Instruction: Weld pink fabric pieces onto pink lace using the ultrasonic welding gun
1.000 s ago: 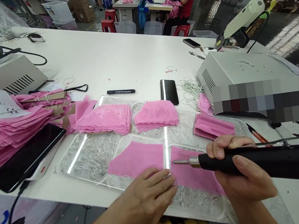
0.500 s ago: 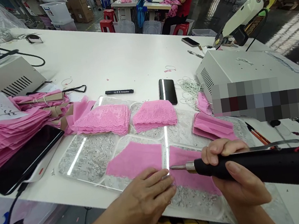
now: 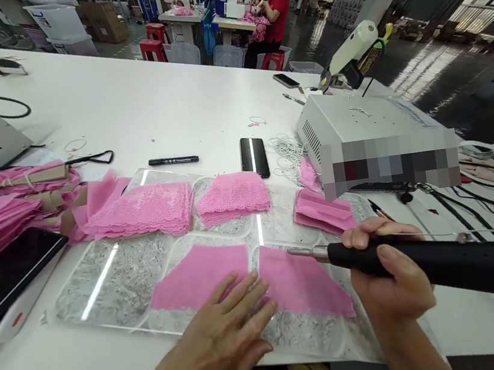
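My left hand (image 3: 231, 326) lies flat with fingers spread, its fingertips on the facing edges of two pink fabric pieces. The left fabric piece (image 3: 203, 269) and the right fabric piece (image 3: 303, 281) lie side by side on a clear template (image 3: 136, 278), a narrow gap between them. My right hand (image 3: 390, 275) is closed around a thick, black-handled tool (image 3: 448, 261) with a pointed metal tip. That tip is over the upper part of the right piece; whether it touches cannot be told.
Behind are a lace-edged pink stack (image 3: 150, 210), a smaller stack (image 3: 233, 196) and folded pink fabric (image 3: 323, 208). A marker (image 3: 173, 160), a phone (image 3: 253, 157) and a grey box (image 3: 356, 116) stand farther back. Another phone (image 3: 17, 276) lies left. A person in red (image 3: 279, 17) sits beyond.
The tool tip has moved away from the gap, rightward and back over the right piece. My left fingers have spread and shifted toward me from the tip. The whole view has turned somewhat right.
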A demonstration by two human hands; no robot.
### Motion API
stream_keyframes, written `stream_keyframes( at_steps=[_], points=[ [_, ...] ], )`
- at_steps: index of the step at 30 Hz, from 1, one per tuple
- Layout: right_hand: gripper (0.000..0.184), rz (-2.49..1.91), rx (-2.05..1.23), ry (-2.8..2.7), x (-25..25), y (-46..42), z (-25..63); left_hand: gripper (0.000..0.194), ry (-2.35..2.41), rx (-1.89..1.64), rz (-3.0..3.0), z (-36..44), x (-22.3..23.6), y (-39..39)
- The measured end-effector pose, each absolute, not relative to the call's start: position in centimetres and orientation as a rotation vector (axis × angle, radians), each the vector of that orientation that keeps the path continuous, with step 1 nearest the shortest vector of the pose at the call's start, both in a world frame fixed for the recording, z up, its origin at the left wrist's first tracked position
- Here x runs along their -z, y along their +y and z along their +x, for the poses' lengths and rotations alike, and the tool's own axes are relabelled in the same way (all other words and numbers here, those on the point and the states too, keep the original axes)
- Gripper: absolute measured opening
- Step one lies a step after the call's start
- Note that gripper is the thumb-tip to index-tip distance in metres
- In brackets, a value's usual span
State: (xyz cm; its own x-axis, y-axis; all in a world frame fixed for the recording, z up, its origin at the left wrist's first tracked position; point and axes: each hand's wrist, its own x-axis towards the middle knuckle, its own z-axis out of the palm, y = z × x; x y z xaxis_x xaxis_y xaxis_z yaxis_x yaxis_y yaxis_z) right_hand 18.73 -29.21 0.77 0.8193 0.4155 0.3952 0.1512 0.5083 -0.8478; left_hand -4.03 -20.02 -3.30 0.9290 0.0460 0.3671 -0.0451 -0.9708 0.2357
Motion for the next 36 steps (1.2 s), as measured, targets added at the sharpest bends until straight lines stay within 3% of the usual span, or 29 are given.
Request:
stream_keyframes(
  at_steps=[14,21,36],
  points=[
    [0.011,-1.029,-0.22,-0.675,0.1,-28.7,18.2,0.034,0.025,-0.594,2.811,-4.1,3.4,-19.9],
    [0.01,-1.018,-0.187,-0.675,-0.1,-28.6,18.4,0.043,-0.036,-0.528,2.868,-4.5,4.0,-19.9],
    [0.011,-1.029,-0.149,-0.647,0.2,-30.2,19.7,0.044,-0.058,-0.554,2.869,-4.4,3.9,-19.7]
  ],
)
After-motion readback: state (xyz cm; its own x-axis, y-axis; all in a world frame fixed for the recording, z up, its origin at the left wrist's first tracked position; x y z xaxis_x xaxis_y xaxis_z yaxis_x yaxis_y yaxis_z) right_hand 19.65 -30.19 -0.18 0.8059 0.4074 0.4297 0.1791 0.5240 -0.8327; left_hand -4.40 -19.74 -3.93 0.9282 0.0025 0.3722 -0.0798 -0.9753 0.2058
